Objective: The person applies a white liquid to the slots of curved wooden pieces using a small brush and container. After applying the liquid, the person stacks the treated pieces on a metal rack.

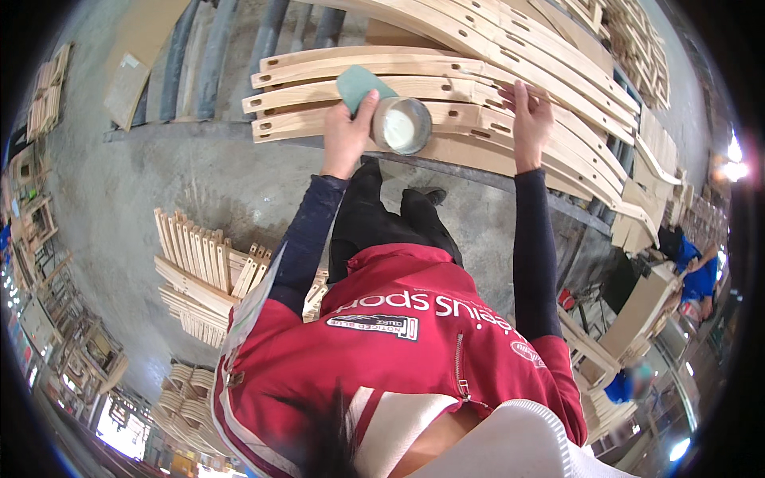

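Note:
My left hand (347,131) is closed on a round, clear-walled cup (402,125) with white liquid in it. A flat green pad (362,86) with rounded ends sticks out beyond the same hand, beside the cup. Both are over the left part of a row of curved pale wooden slats (295,97) with oblong slots. Farther right, my right hand (532,127) pinches what looks like a thin stick (488,78) above the slats' slotted middle. Its far tip is too fine to make out against the wood.
The slats lie across a rack of grey rollers (215,60) with a metal front rail (187,132). Stacked wooden parts (203,271) stand on the concrete floor at lower left. Cardboard (478,151) lies under the slats. A person in blue (697,275) is at far right.

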Tool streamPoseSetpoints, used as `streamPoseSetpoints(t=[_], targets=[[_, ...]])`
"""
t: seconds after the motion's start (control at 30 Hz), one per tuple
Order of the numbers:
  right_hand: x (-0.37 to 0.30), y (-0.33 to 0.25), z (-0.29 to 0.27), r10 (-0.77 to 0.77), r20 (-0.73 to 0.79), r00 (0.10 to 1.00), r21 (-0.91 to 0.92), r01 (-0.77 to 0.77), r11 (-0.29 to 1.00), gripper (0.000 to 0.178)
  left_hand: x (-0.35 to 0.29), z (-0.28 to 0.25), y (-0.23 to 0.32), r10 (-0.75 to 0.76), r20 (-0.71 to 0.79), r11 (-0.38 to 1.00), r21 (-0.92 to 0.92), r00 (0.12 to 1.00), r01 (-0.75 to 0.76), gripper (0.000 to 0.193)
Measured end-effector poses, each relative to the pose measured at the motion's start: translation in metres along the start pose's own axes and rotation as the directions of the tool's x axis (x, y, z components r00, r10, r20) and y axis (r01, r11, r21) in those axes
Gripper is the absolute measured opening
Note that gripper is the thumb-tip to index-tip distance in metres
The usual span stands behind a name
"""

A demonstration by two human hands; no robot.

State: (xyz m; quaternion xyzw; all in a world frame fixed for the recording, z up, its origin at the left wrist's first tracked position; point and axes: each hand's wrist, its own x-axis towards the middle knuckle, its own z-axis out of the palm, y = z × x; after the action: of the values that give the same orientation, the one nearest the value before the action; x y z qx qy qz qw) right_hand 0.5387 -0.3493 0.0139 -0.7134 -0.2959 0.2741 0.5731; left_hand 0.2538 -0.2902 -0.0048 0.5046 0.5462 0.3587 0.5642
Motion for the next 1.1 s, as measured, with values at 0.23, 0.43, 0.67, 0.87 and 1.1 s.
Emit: streamPoseSetpoints(t=[0.23,0.43,0.67,0.87,1.1], targets=[[0.001,0.008,0.009,0.002,-0.022,1.000,-0.076,-0.003,0.997,0.023,-0.002,-0.004,-0.004,-0.018,0.040,0.999,-0.028,0.999,0.019,0.042],[0.001,0.014,0.009,-0.016,-0.049,0.999,-0.046,0.014,0.999,0.022,-0.003,-0.007,-0.005,-0.023,0.041,0.998,-0.064,0.999,0.025,0.043],[0.004,0.012,0.018,-0.015,-0.034,0.999,0.016,0.015,1.000,0.022,-0.005,-0.010,-0.006,-0.044,0.029,0.997,-0.063,0.999,0.046,0.040],[0.000,0.004,0.016,-0.088,-0.079,0.993,-0.089,0.081,0.993,0.021,-0.006,-0.015,-0.003,-0.033,0.017,0.998,-0.055,0.999,0.034,0.038],[0.000,0.004,0.033,-0.293,0.068,0.954,-0.392,0.296,0.871,0.018,-0.008,-0.019,0.000,-0.071,0.015,0.995,-0.065,0.997,0.071,0.038]])
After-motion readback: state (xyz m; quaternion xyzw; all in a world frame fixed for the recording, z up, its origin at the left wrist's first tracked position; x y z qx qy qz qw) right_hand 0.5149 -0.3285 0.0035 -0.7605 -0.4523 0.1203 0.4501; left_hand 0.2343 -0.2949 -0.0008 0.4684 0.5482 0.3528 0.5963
